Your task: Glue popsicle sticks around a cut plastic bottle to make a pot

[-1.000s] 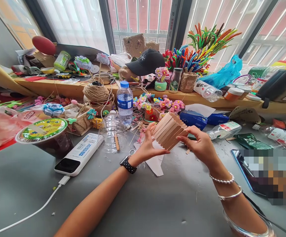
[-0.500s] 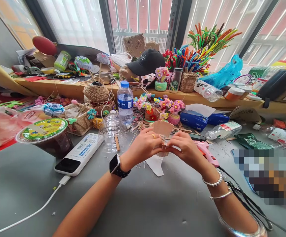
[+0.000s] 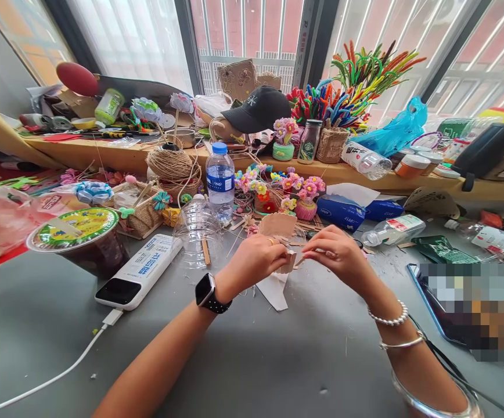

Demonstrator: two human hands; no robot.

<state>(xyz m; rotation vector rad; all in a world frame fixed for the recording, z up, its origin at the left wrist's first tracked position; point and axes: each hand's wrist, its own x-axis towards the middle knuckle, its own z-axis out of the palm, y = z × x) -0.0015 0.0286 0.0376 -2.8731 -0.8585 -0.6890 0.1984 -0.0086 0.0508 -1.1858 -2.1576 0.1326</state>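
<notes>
My left hand [image 3: 256, 258] is closed on a tan cardboard piece [image 3: 279, 225] with a scalloped edge, held upright above the table. A ring and a smartwatch are on that arm. Just to the right, my right hand [image 3: 339, 255] pinches a small thin tan strip [image 3: 299, 261] beside the cardboard; its exact kind is too small to tell. Below the hands lies a white paper scrap [image 3: 274, 291]. The pink glue gun behind my right hand is almost wholly hidden.
A clear cut bottle [image 3: 197, 232], a water bottle [image 3: 220, 183], a white power bank [image 3: 141, 273] and a lidded drink cup [image 3: 80, 241] stand to the left. To the right are a phone [image 3: 421, 290], blue tissue packs [image 3: 341, 212] and plastic bottles [image 3: 393, 230]. Craft flowers [image 3: 306, 197] stand behind.
My right hand has moved right, away from my left hand, with the small strip between its fingers. My left hand keeps hold of the cardboard piece, which has shifted slightly.
</notes>
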